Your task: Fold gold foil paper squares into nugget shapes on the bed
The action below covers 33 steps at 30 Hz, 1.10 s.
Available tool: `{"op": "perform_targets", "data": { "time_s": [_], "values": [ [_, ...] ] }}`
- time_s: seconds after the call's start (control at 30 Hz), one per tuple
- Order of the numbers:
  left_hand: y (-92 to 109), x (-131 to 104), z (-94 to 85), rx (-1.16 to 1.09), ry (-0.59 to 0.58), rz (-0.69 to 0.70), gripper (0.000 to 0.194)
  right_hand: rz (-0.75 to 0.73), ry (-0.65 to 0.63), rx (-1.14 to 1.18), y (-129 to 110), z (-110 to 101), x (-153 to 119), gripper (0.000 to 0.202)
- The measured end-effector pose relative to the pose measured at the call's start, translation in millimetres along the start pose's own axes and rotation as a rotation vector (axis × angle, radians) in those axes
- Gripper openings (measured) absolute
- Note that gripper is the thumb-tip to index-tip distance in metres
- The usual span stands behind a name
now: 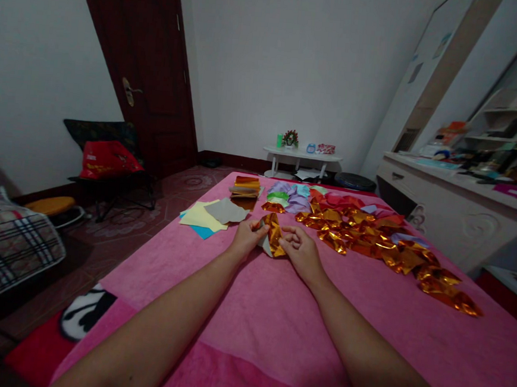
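Between my two hands is a sheet of gold foil paper (275, 235) with a grey back, partly folded or crumpled. My left hand (249, 236) pinches its left edge between thumb and fingers. On the other side, my right hand (298, 244) has curled fingers closed at the paper's right edge. To the left lie loose flat sheets: a grey sheet (226, 210), a yellow sheet (203, 215) and a blue sheet (204, 232). Behind them rests a stack of gold and brown paper (245, 188). Many folded gold foil pieces (363, 228) spread out to the right.
Everything lies on a pink cloth (249, 312). Purple, green and red folded pieces (296, 203) sit at its far side. Beyond stands a small white table (301, 153). A chair with a red bag (109, 159) is at left, a cluttered dresser (455, 191) at right.
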<state>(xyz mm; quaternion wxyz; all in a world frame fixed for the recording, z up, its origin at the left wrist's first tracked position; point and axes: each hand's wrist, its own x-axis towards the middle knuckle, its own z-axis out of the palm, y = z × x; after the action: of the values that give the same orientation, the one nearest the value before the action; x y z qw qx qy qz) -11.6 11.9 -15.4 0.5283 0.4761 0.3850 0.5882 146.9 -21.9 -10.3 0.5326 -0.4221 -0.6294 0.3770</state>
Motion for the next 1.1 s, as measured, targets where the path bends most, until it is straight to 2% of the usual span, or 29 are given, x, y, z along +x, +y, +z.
{"op": "perform_targets", "data": {
  "time_s": [0.17,0.3,0.47,0.6,0.73,0.93,1.1],
  "values": [
    [3.3,-0.8,-1.6,-0.122,-0.064,-0.024,0.038,0.064,0.073,0.016,0.4,-1.2,1.8,0.026],
    [3.3,-1.5,-3.5,-0.130,-0.145,-0.006,0.047,0.089,0.056,0.030,2.2,-1.9,2.9,0.018],
    [4.3,-2.5,-4.9,-0.060,-0.200,0.028,0.039,0.054,0.013,0.028,4.9,-1.9,3.3,0.019],
    [4.1,-2.0,-4.9,-0.035,-0.166,0.017,0.037,0.013,-0.030,-0.023,3.2,-1.3,2.4,0.019],
    [3.9,-1.9,-1.0,-0.017,-0.068,0.025,0.030,-0.028,-0.060,-0.114,2.2,1.1,0.3,0.020],
    [6.7,-4.8,6.8,0.025,0.063,0.049,0.019,-0.095,0.036,-0.557,-4.1,6.7,-5.8,0.044],
    [4.4,-6.4,10.7,0.061,0.095,0.086,0.013,-0.131,0.072,-0.692,-9.1,10.3,-7.6,0.056]
  ]
}}
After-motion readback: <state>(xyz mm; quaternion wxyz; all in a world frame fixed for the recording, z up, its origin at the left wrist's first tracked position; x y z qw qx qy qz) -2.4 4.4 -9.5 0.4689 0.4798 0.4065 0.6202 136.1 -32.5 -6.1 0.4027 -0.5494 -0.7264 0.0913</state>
